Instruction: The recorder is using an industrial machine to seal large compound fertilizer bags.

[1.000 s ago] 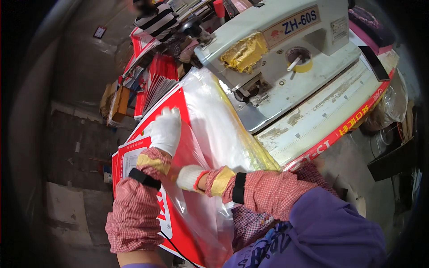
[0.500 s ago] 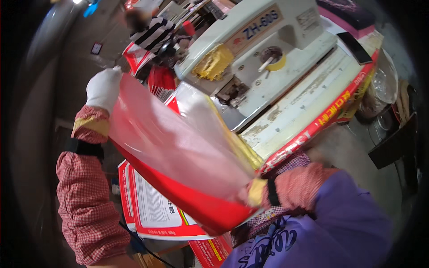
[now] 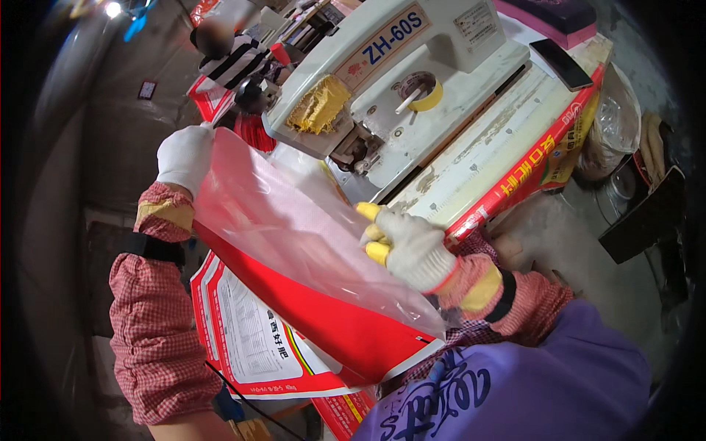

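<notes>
A red and white woven bag (image 3: 323,309) hangs slanting in front of me, with its pale pink inside and a clear plastic liner (image 3: 397,294) showing at its open mouth. My left hand (image 3: 184,158), in a white glove, is closed on the bag's upper left corner. Above the liner on the right is my right hand (image 3: 412,246), in a pale glove with yellow fingertips. Its fingers are bent a little and apart, and nothing shows between them. Just beyond the bag stands a pale grey industrial sewing machine (image 3: 456,81), its needle area partly behind a yellow cloth (image 3: 320,104).
A tape roll (image 3: 425,95) sits on the machine bed, and a black phone (image 3: 561,65) lies at the table's far right. More printed bags (image 3: 257,331) lie below. A person in a striped top (image 3: 235,62) is at the back left. A clear plastic bag (image 3: 614,121) stands at right.
My right hand has come up and out from the bag's lower right edge and is now above the liner. My left hand still holds the corner. The whole view has shifted slightly.
</notes>
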The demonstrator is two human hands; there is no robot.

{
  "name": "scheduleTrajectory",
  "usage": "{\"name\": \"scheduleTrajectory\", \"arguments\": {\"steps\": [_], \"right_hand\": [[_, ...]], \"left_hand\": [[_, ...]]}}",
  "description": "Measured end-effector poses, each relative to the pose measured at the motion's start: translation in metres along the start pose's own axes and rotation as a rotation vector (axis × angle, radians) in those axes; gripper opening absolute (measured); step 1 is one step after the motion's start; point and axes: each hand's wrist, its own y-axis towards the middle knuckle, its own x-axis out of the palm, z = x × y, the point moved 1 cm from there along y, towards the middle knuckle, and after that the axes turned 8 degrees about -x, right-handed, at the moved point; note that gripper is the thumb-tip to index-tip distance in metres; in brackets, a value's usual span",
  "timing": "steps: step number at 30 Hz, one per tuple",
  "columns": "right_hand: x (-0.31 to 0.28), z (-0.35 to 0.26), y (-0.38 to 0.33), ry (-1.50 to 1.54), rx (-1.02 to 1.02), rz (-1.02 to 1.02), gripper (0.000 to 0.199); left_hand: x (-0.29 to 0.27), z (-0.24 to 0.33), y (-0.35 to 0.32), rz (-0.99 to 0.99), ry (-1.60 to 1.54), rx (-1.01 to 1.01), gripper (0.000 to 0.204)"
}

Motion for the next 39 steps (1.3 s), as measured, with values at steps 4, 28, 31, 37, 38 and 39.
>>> {"name": "scheduleTrajectory", "arguments": {"steps": [4, 28, 31, 37, 38, 39], "right_hand": [[0.011, -0.004, -0.001, 0.447, 0.130, -0.081, 0.038], [-0.050, 0.043, -0.099, 0.537, 0.859, -0.331, 0.026], [-0.053, 0.026, -0.094, 0.735, 0.800, 0.025, 0.031], [-0.062, 0.004, -0.082, -0.224, 0.446, -0.319, 0.023], [-0.063, 0.003, -0.082, -0.196, 0.370, -0.300, 0.023], [-0.063, 0.003, -0.082, -0.313, 0.312, -0.353, 0.021]], "left_hand": [[0.009, 0.009, 0.002, 0.007, 0.006, 0.006, 0.028], [0.163, 0.184, -0.033, 0.368, -0.466, 0.274, 0.029], [0.159, 0.180, -0.026, 0.476, -0.805, 0.282, 0.020], [0.154, 0.175, -0.026, 0.195, -0.897, 0.314, 0.012], [0.147, 0.170, -0.031, 0.323, -0.851, 0.372, 0.012], [0.141, 0.167, -0.036, 0.370, -0.765, 0.435, 0.013]]}}
